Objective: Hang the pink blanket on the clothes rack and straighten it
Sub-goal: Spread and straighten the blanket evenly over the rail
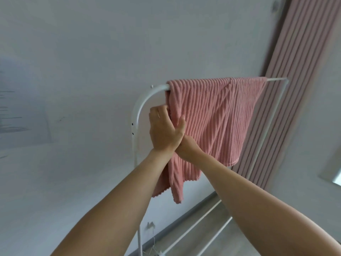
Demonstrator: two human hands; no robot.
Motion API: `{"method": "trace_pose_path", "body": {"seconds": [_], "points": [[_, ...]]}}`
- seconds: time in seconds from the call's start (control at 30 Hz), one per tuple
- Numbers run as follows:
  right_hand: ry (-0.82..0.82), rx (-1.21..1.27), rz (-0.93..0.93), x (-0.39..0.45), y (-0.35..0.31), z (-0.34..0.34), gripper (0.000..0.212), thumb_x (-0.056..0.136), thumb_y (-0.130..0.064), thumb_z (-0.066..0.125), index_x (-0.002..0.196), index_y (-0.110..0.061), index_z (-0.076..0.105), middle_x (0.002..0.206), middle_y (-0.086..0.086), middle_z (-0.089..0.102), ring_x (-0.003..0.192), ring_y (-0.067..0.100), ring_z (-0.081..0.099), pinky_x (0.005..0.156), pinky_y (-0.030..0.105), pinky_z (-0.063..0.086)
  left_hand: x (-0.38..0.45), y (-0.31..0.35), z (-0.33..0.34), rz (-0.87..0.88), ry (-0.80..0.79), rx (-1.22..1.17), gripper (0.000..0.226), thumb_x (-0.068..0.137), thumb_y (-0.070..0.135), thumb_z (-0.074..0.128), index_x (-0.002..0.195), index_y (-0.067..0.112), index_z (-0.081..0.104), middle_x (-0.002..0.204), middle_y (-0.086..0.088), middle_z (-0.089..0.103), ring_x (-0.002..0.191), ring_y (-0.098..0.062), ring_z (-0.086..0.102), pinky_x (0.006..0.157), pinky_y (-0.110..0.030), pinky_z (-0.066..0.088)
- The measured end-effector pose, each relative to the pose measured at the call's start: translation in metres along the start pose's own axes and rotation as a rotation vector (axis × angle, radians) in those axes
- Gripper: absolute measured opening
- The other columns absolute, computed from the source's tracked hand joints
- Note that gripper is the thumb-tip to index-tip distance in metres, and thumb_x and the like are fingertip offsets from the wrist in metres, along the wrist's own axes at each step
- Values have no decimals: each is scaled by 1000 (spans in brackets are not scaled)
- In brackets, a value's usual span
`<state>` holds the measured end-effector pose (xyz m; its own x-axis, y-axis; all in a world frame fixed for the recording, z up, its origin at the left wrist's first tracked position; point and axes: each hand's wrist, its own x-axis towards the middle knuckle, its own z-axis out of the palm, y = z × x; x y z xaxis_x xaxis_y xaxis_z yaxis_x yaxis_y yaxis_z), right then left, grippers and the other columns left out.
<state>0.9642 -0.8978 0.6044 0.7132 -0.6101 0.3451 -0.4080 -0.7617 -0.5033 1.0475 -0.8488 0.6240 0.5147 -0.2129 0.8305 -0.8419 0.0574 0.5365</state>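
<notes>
The pink blanket (217, 115) hangs over the top bar of the white clothes rack (145, 102). The left hand (164, 130) grips its left edge. The right hand (186, 146) is mostly hidden, so I cannot tell its hold.

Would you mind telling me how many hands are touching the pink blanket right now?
2. The left hand grips the blanket's left edge just below the rack's rail; the right hand sits under it, fingers hidden.
</notes>
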Motion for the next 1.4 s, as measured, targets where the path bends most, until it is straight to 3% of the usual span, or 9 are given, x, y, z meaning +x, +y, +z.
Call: {"method": "trace_pose_path", "body": {"seconds": [0.13,0.27,0.4,0.7,0.77,0.87,0.97,1.1,1.4], "points": [[-4,101,-34,-1,23,-15,34,93,-35,49,94,-4,64,89,13,67,80,25,62,76,46,49,7,14,18,-76,34,51,50,78,44,74,104,9,48,105,-9,55,95,-26,56,73,-33,52],[308,253,352,-9,73,-6,39,98,-32,40,78,-2,55,71,10,58,63,25,51,57,36,41,-16,3,35,-315,-280,118,39,84,43,68,102,13,50,92,-5,67,82,-27,65,68,-36,49],[192,227,688,-30,136,33,15,95,-22,42,98,-8,50,90,9,57,75,24,54,49,25,35,-59,-18,45,-378,-422,197,18,93,27,56,102,11,55,92,-10,68,86,-36,65,67,-33,40],[-335,-187,470,-64,135,122,118,60,-80,66,150,-14,26,138,11,44,126,32,44,105,44,43,-130,-57,39,-587,-856,460,51,99,52,41,103,10,69,95,-8,69,88,-30,66,74,-34,50],[-298,-189,446,-68,131,137,99,66,-72,67,139,-11,40,125,7,55,115,28,54,97,44,50,-134,-67,29,-594,-867,235,37,98,43,49,87,13,68,88,-7,67,76,-22,63,65,-24,47],[-5,14,509,-70,129,145,13,86,-18,53,95,-13,60,76,1,69,68,20,67,67,41,60,-145,-90,16,-530,-854,30,24,84,28,55,60,29,54,101,-18,66,76,-15,59,64,-17,46],[48,-65,487,-82,137,147,17,87,-6,43,83,-15,57,70,3,67,61,24,64,61,40,59,-152,-93,7,-608,-794,35,19,77,30,50,67,36,65,122,-19,60,112,-25,60,94,-38,52],[-144,-174,508,-108,144,164,15,92,-4,49,103,-8,58,85,2,57,73,25,56,64,34,48,-153,-88,8,-603,-881,21,22,89,21,52,74,24,67,65,0,72,61,-9,68,70,-27,54],[-298,350,462,-78,94,160,31,75,-3,44,60,-11,69,62,-6,72,66,8,69,71,31,58,-160,-95,-14,-722,-956,-81,19,80,22,57,91,9,65,63,-3,69,56,-24,64,59,-36,51]]}}
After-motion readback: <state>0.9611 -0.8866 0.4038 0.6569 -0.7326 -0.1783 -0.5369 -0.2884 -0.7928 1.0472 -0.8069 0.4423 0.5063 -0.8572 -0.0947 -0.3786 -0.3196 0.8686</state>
